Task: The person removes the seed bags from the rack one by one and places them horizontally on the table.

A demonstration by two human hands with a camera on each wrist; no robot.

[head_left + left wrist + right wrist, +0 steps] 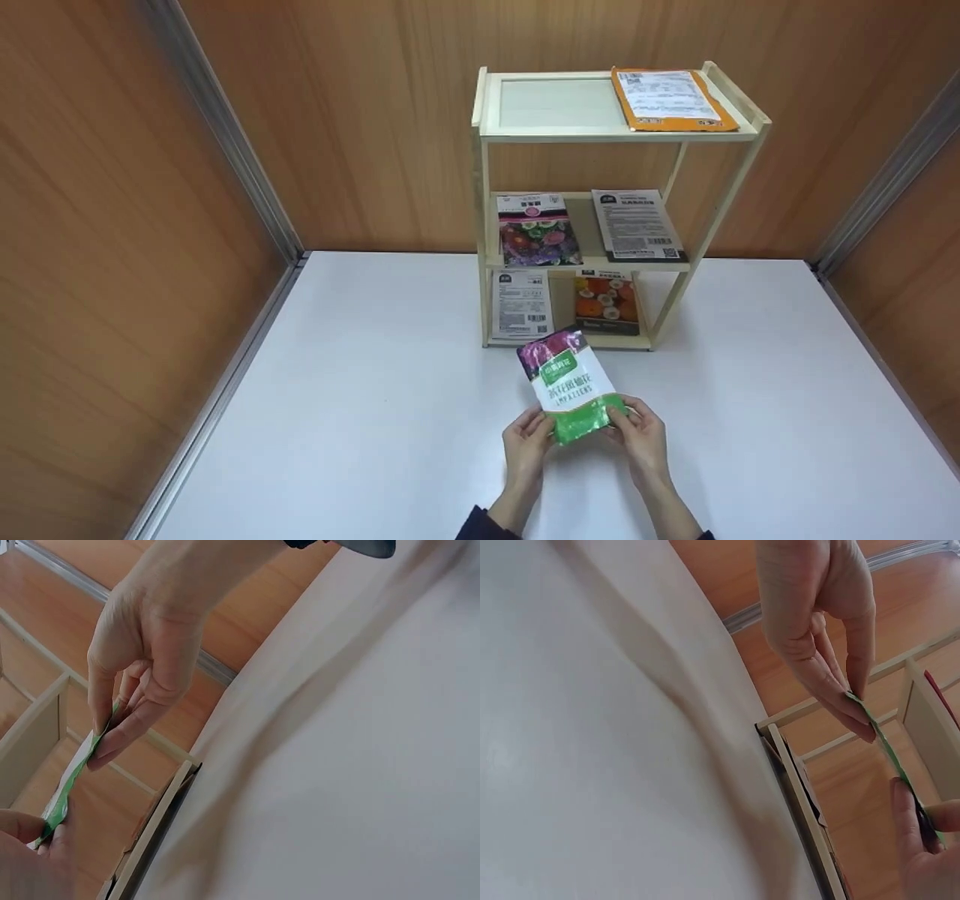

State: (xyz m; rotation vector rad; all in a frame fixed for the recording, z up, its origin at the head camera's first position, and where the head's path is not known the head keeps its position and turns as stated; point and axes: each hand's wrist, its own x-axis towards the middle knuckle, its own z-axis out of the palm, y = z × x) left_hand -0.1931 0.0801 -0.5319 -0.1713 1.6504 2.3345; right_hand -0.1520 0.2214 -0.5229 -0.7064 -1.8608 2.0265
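A seed packet, purple at the top, white in the middle and green at the bottom, is held up in front of the shelf. It reads IMPATIENS under a green label. My left hand pinches its lower left corner between thumb and fingers. At the lower right edge, my right hand pinches it too, with the thumb on the printed face. Seen nearly edge-on in the left wrist view, the thin packet spans between both hands, above the white table.
A cream three-tier shelf stands at the back. An orange envelope lies on its top right. The middle tier bears a flower packet and a grey-white packet; below are a white packet and an orange-flower packet. Wooden walls enclose the table.
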